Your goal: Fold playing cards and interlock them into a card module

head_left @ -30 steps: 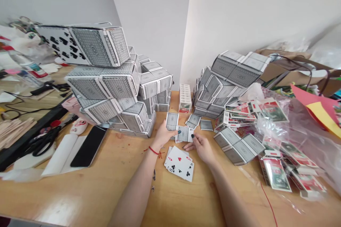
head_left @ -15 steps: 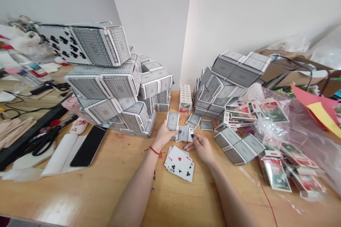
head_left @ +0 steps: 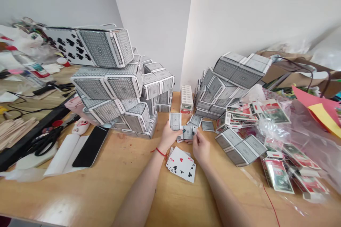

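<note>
My left hand (head_left: 170,136), with a red string at the wrist, is closed on playing cards. An upright grey-backed card (head_left: 175,120) rises above its fingers. Under the thumb lies a second grey-backed playing card (head_left: 188,133), turned sideways, with a white strip marked A at its right end. My right hand (head_left: 201,146) pinches that end between thumb and fingers. Below the hands, several face-up playing cards (head_left: 181,165) lie fanned on the table, an ace of hearts among them. Beyond the hands are small grey folded card pieces (head_left: 195,120) and a grey piece (head_left: 207,125).
Stacked structures of folded cards stand at left (head_left: 122,88) and right (head_left: 237,71). Between them is a wrapped pack of card boxes (head_left: 186,99). A folded-card block (head_left: 241,146) and red-green card boxes (head_left: 278,175) lie right. At left are a phone (head_left: 90,147) and scissors (head_left: 50,138).
My right hand has curled its fingers in more around the card's end. The left hand keeps its hold on the cards. The whole view has shifted slightly.
</note>
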Tool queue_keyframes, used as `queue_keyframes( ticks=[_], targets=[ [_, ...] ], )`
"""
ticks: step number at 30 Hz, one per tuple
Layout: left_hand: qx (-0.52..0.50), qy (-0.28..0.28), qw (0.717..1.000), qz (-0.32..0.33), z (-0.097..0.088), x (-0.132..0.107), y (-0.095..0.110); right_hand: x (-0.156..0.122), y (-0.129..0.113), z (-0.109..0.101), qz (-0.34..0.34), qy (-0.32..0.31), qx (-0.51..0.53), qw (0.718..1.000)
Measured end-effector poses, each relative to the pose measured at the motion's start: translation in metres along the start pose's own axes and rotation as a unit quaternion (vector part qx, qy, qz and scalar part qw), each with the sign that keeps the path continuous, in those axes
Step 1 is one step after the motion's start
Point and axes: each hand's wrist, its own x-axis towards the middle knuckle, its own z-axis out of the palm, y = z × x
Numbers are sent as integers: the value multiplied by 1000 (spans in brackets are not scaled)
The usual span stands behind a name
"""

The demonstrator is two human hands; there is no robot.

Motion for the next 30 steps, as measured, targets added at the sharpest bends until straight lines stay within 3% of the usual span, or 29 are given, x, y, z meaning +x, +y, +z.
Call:
queue_keyframes(
  ticks=[6,8,10,12,15,21,24,27,30],
  targets=[
    [13,23,1000,12,1,-1,3,1,1,0,-31,9,-122,992],
    [-1,17,1000,0,-1,-1,3,1,-2,-2,-16,4,-59,998],
    [-28,1,999,-16,-2,-1,3,3,-5,-6,23,-22,70,997],
    [-69,-27,997,-30,-3,0,3,6,-8,-10,66,-66,199,976],
    [-115,-63,991,-38,-3,0,2,9,-11,-14,124,-107,299,940],
    [-131,-90,987,-31,2,-4,2,5,-22,-16,194,-226,372,879],
    [-142,-97,985,-32,4,-6,5,3,-29,-18,202,-243,394,863],
    [-141,-91,985,-42,4,-7,6,3,-32,-18,204,-252,381,866],
    [-134,-85,986,-45,2,-6,5,3,-30,-16,200,-250,327,889]
  ],
)
